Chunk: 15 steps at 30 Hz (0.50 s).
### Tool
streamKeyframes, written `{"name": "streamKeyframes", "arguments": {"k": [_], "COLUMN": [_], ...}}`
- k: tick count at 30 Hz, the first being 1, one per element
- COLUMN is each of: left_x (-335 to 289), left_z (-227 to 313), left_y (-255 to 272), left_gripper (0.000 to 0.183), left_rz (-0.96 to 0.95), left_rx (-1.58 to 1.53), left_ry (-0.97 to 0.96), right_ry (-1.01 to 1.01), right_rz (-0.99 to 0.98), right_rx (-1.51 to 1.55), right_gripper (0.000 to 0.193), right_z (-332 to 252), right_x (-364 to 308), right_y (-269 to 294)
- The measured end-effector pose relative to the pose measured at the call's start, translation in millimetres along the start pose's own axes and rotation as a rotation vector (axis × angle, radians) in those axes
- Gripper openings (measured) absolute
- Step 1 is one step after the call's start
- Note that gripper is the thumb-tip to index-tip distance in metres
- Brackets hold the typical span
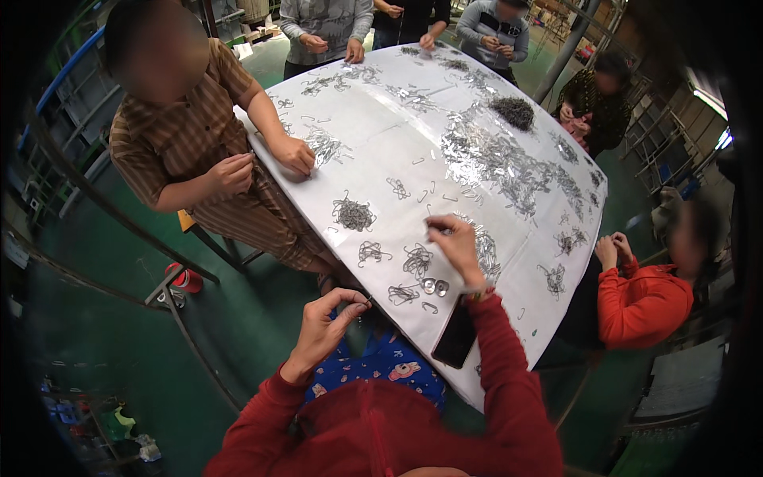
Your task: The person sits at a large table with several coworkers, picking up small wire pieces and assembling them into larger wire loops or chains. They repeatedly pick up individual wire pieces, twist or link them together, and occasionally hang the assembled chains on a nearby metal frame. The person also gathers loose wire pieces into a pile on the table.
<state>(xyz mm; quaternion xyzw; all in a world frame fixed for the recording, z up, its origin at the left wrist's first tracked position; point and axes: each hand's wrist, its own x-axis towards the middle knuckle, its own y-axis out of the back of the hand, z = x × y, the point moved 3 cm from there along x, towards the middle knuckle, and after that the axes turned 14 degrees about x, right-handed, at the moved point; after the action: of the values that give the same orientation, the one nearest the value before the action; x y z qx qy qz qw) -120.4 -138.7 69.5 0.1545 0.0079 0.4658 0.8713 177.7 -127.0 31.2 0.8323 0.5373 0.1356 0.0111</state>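
My left hand [322, 324] is held just off the near left table edge, thumb and forefinger pinched on a thin dark piece too small to make out. Over the white table, my right hand [455, 245] has its fingers drawn together; whatever is in the fingertips is hidden. Close to those fingertips lie a few loose bent metal hooks [450, 199]. Small heaps of wire hooks [417, 259] lie left of my right wrist, with two round metal discs [435, 286] beside them. Partly under my right forearm is a dark phone [455, 337].
The white-covered table [358, 151] carries a wide spread of flat metal pieces [509, 171] and a dark pile [511, 113]. A person in a striped brown shirt [191, 119] works at the left; one in orange [644, 302] sits right. Others stand along the far side. A red can [187, 278] stands on the floor.
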Motion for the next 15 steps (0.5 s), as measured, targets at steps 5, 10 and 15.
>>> {"name": "streamKeyframes", "arguments": {"k": [5,10,15], "left_x": [-1,-4,-12], "left_z": [-1,4,-3], "left_y": [-3,-3,-3], "left_gripper": [0.008,0.011,0.01], "left_rz": [-0.009,0.06,0.072], "left_rx": [0.059,0.116,0.191], "left_ry": [-0.011,-0.071,-0.061], "right_ry": [-0.147,-0.034,-0.041], "right_rz": [-0.155,-0.156,-0.082], "right_rx": [0.59,0.441,0.454], "right_gripper": [0.022,0.022,0.02], "right_z": [-73,-111,-108], "right_x": [-75,-103,-115], "right_y": [-68,-85,-89]}}
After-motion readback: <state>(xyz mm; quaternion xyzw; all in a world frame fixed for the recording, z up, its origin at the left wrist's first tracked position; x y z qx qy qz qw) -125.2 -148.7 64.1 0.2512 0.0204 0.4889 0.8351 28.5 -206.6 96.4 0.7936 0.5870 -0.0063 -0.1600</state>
